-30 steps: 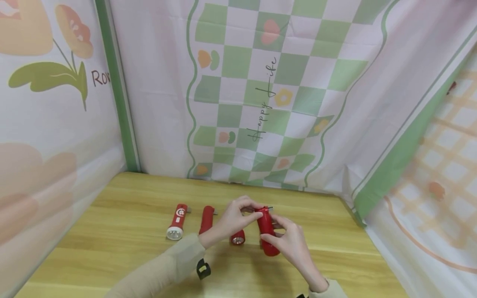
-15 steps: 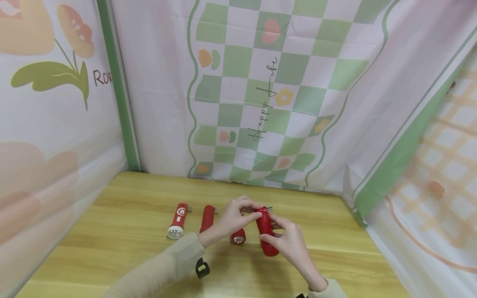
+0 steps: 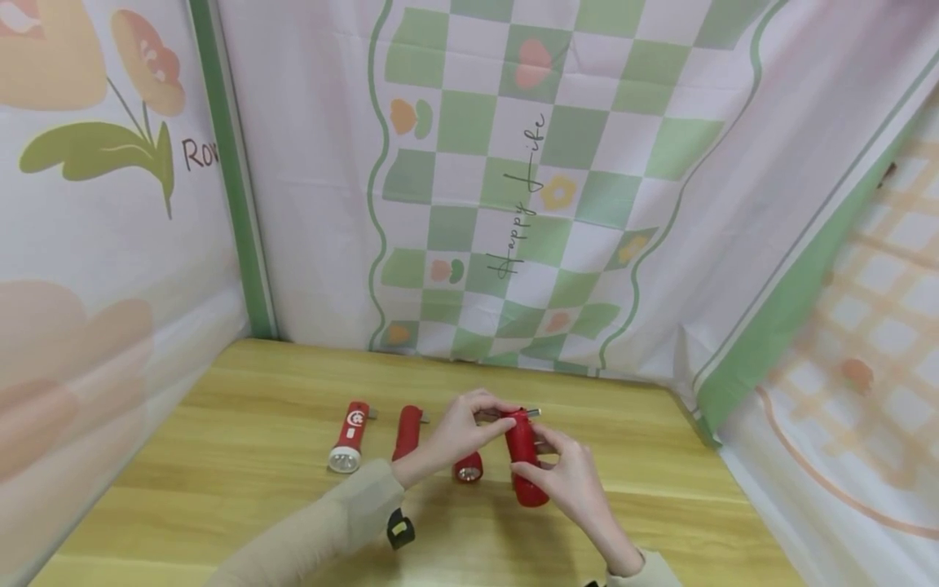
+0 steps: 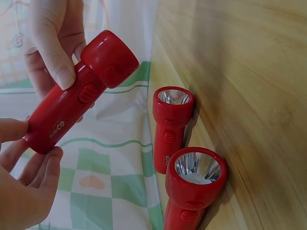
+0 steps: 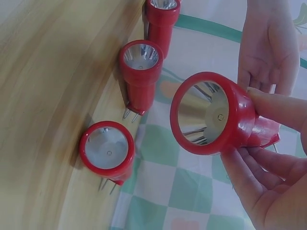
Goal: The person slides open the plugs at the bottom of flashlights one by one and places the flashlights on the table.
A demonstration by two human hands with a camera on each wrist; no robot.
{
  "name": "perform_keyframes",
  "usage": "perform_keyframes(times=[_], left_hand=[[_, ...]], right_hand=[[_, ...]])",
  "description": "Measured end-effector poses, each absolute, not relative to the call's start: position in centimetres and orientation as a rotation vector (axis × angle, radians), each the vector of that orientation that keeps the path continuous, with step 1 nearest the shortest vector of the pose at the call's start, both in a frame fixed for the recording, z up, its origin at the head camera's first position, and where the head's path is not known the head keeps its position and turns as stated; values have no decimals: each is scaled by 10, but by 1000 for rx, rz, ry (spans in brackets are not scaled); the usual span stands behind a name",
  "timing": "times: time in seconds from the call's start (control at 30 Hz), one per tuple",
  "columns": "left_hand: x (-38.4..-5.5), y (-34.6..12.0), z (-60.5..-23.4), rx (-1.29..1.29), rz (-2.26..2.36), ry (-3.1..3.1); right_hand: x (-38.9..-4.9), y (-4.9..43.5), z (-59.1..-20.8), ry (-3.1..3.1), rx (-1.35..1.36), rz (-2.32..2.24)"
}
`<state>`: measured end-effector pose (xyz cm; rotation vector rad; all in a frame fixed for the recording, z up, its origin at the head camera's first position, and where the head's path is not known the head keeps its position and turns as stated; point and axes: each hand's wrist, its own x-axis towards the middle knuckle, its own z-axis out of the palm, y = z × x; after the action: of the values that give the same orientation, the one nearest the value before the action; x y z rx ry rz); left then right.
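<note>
A red flashlight (image 3: 522, 456) is held tilted above the table between both hands. My left hand (image 3: 465, 428) pinches its tail end, thumb on one side and fingers on the other, in the left wrist view too. My right hand (image 3: 568, 473) grips the body near the lamp head (image 5: 206, 115), with the thumb across it beside the switch (image 4: 88, 93). Metal plug prongs (image 3: 535, 412) stick out sideways from the tail. Below, a red flashlight (image 3: 468, 467) lies partly hidden by the left hand.
To the left lie another red flashlight (image 3: 407, 432), partly behind the left arm, and a red flashlight with a white rim (image 3: 350, 439). In the right wrist view, a flashlight (image 5: 108, 148) on the wooden table (image 5: 53, 96) has its prongs out. Patterned cloth (image 3: 506, 204) hangs behind the table.
The plug prongs at the tail of the held flashlight show a little more than a second ago. Both hands keep nearly the same place and hold; the other flashlights lie as before.
</note>
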<state>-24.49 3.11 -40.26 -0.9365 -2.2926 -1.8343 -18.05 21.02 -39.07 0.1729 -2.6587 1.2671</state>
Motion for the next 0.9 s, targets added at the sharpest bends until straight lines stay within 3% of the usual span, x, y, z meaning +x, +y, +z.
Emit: perform_keyframes(times=[0.9], left_hand=[[-264,59,-402,-911,-1814,-2417]], right_hand=[[-184,224,-391,-2641,43,1247]])
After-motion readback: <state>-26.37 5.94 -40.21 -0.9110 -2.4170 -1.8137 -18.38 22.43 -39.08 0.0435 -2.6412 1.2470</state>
